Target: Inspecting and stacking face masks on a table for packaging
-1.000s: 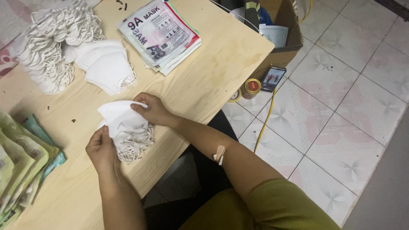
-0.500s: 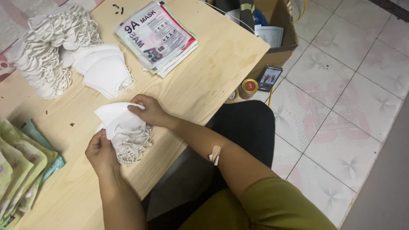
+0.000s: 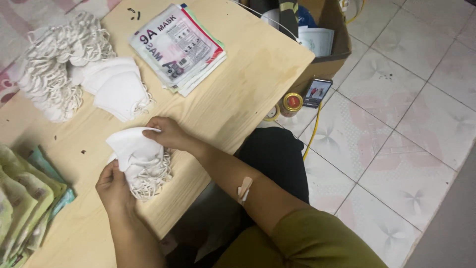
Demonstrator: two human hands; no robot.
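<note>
While both hands pinch the same mask stack (image 3: 136,159) at the table (image 3: 238,84) edge, right hand (image 3: 166,133) has fingers closed on the top far corner, left hand (image 3: 111,181) clamps the near end. Long axis runs between them, loops dangling toward me.

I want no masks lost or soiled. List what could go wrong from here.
1. The white masks in the left hand and right hand trail a tangle of ear loops; loops may snag.
2. That bundle sits near the table edge, so a loosened grip could drop masks onto the floor.
</note>
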